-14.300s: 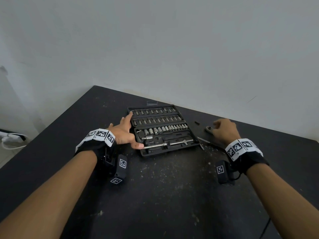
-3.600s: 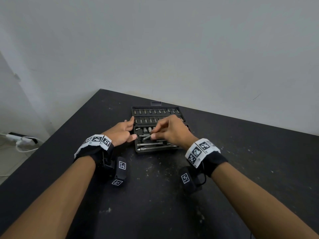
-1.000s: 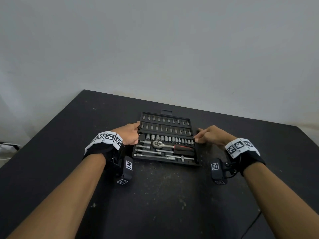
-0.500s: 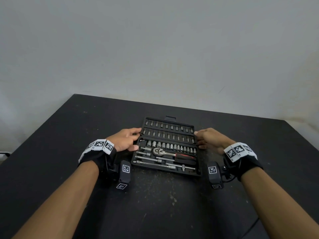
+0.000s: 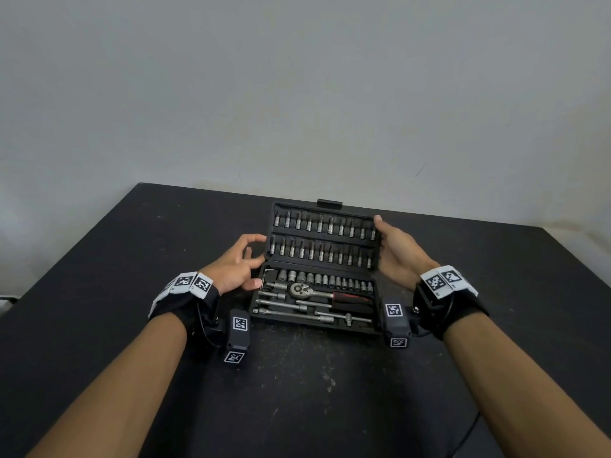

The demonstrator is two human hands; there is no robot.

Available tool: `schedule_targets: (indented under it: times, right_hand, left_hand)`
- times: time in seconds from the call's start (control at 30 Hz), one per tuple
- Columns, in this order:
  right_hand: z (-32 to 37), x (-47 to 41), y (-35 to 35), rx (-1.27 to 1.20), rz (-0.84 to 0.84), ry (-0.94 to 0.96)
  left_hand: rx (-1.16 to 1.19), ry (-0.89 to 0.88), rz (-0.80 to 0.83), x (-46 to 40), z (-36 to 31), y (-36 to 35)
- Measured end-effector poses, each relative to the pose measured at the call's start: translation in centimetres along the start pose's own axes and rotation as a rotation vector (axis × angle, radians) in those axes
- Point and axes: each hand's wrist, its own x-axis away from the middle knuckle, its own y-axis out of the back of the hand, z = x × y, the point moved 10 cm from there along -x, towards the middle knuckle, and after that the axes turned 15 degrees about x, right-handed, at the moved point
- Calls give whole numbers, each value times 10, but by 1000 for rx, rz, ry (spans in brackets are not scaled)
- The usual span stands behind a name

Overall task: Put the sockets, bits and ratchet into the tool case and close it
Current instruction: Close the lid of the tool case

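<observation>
A: Quick pass. Where's the tool case (image 5: pixel 322 312)?

B: Middle of the black table (image 5: pixel 99 259), open. Lid (image 5: pixel 325 209) is tilted up off the table on the far side, base flat on the near side.

A: Hands?

B: Two. Left hand (image 5: pixel 236 269) at the lid's left edge, fingers curled, thumb and forefinger apart in a C. Fingertips sit right at the edge, but I cannot tell if they actually grip it. Right hand (image 5: pixel 396 251) is on the lid's right edge, fingers fairly straight and together, flat along the side, thumb tip up by the top corner.

A: Counts. Bits (image 5: pixel 319 224)?

B: Two rows in the lid, ten in the top row, eleven in the bottom as best I can count. Small and dim, so roughly.

A: Sockets (image 5: pixel 325 279)?

B: One row in the base, about thirteen, biggest at left, shrinking to the right.

A: Ratchet (image 5: pixel 317 292)?

B: One, seated in the base just below the sockets, round head at left, red and black handle at right. Below it are two long bars (image 5: pixel 287 304), plus a short extension at left and an L-shaped key in the corner.

A: Anything else?

B: Two wristbands (image 5: pixel 188 284) with printed marker squares, one per wrist, and a small black tagged box hanging off each. Pale scuffs on the table near the case. Grey wall behind.
</observation>
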Motion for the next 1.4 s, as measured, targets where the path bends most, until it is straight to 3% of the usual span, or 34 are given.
schedule_targets:
  times: [0.23,0.3,0.4,0.57,0.7,0.83,0.97,1.1,1.4]
  right_hand:
    - [13,-2,-16,-52,14,89]
    - [15,-2,-14,9,-50,87]
    - [17,-3,-9,70,-105,79]
    - [16,0,-6,75,-56,95]
    - [35,8,3,221,-151,174]
    - [76,29,4,544,-251,347]
    - [90,43,-20,877,-111,426]
    - [80,56,-34,1079,13,446]
    - [39,81,-53,1301,332,434]
  left_hand:
    - [-7,-46,47,12,-9,-5]
    - [-9,-46,56,14,-10,-7]
    - [27,-37,33,14,-12,-7]
    - [140,-28,-29,6,-19,-1]
    - [153,-56,-77,-3,-34,2]
    - [229,-94,-110,1,-64,-3]
    - [150,-122,-135,3,-80,1]
    - [20,-97,-39,14,-72,-8]
    - [-130,-142,142,42,-57,-13]
